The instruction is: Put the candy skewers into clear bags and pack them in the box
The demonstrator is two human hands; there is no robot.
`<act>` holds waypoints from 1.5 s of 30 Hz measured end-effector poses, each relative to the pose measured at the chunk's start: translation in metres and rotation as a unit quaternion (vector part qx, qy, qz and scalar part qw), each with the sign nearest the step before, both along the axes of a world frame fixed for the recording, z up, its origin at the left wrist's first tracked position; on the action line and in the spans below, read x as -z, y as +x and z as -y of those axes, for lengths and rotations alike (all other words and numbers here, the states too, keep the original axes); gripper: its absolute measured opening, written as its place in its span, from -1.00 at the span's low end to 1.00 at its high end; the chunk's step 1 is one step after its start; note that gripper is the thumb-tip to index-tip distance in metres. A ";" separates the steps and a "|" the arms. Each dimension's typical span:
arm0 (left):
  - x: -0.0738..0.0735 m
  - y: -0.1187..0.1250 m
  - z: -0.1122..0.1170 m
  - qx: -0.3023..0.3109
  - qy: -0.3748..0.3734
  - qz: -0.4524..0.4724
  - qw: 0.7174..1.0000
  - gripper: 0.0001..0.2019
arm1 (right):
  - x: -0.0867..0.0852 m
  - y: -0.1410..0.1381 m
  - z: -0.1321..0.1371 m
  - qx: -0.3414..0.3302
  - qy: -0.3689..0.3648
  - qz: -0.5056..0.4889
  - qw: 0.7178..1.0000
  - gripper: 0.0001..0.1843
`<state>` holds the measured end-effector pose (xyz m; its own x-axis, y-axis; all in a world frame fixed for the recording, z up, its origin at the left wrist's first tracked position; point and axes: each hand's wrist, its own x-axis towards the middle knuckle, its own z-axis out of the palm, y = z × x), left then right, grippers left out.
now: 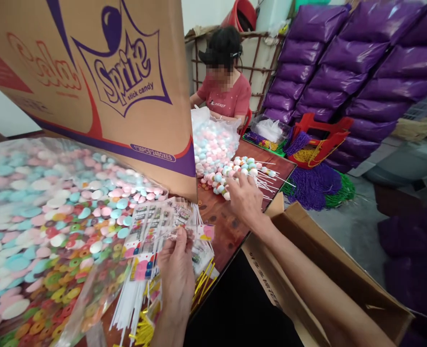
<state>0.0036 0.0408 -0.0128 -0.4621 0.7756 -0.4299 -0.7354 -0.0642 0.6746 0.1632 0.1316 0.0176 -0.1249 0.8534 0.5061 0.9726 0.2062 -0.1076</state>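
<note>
My left hand point(177, 270) pinches a small clear printed plastic bag point(205, 232) between thumb and fingers. Beneath it lies a stack of similar printed bags point(146, 224), beside white sticks point(128, 301) and gold twist ties point(144, 327). Farther off, my right hand point(245, 195) reaches over a pile of candy skewers point(247, 166), pastel marshmallow-like pieces threaded on white sticks. Its curled fingers touch the near side of the pile; whether they grip a skewer is hidden by the hand itself.
A tall cardboard box point(126, 96) stands on the table's left. Loose pastel and ring candies point(65, 260) spread in front of it. Across the table, a person point(226, 91) sits behind a candy-filled bag point(213, 140). An open carton point(307, 241) stands below the table's right edge.
</note>
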 end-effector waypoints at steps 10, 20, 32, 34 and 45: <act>0.004 -0.005 -0.005 -0.017 0.008 0.045 0.999 -0.77 | 0.004 0.016 -0.013 0.062 -0.068 0.049 0.995 -0.77; -0.003 -0.010 -0.015 -0.043 -0.013 0.066 0.997 -0.90 | 0.041 0.057 0.111 -0.090 -0.067 -0.408 0.906 -0.86; 0.003 -0.007 -0.009 0.033 0.015 -0.008 0.999 -0.71 | 0.052 0.063 0.136 -0.131 -0.043 -0.286 0.948 -0.86; 0.006 -0.010 -0.010 0.053 0.025 -0.046 0.997 -0.63 | 0.049 0.068 0.137 -0.141 -0.040 -0.240 0.960 -0.84; 0.011 -0.016 -0.009 0.100 0.019 -0.144 0.984 -0.56 | 0.036 0.085 0.143 -0.170 0.031 -0.146 0.974 -0.78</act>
<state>-0.0126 0.0497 -0.0240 -0.3962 0.8769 -0.2720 -0.5150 0.0331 0.8566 0.2479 -0.0114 -0.0180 -0.2383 0.7538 0.6124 0.7761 0.5269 -0.3465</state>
